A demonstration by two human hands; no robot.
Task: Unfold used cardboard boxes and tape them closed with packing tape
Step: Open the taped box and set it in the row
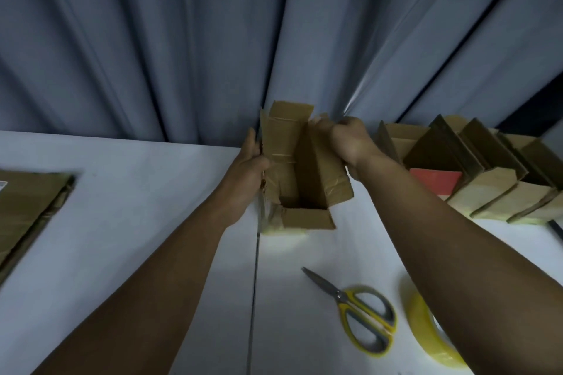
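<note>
A small brown cardboard box point(292, 167) stands on the white table point(152, 237) with its flaps up and its inside open toward me. My left hand point(248, 170) holds its left wall, thumb hooked over the edge. My right hand point(344, 143) grips the right flap near the top, fingers curled over it. A roll of yellowish packing tape point(426, 332) lies at the lower right, partly hidden by my right forearm. Scissors with yellow and grey handles point(359, 310) lie just left of the roll.
A row of several opened cardboard boxes point(487, 173) lines the table's back right, one showing a red panel point(432, 184). A flattened cardboard box point(27, 210) lies at the left edge. Grey curtains point(182, 39) hang close behind the table.
</note>
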